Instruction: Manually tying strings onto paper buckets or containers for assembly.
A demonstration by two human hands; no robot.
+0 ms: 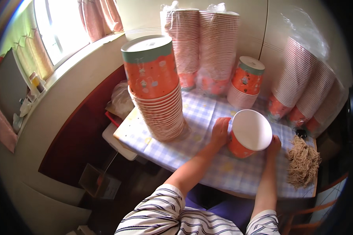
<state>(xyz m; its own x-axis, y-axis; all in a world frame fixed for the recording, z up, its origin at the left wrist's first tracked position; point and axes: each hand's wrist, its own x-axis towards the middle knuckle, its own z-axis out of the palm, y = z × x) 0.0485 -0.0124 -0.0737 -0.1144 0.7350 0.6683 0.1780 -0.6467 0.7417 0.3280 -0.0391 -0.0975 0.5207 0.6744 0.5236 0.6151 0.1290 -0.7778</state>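
Observation:
A wide orange paper tub (250, 131) with a plain white inside stands mouth up on the table in front of me. My left hand (221, 132) holds its left side, and my right hand (275, 145) is closed against its right side; some fingers of both are hidden behind the tub. To the left rises a tall upside-down stack of matching orange tubs (153, 84) with green bands. Behind the held tub, a shorter upside-down stack (246, 81) sits near the wall. A tangled bundle of beige strings (303, 162) lies right of my right hand.
Plastic-wrapped tub stacks (219, 47) line the back, and more wrapped stacks (294, 74) lean at the right. A blue-and-white checked cloth (202, 156) covers the table. At the left are a window (62, 29) and a dark red panel (82, 125). A small black object (301, 133) touches the strings.

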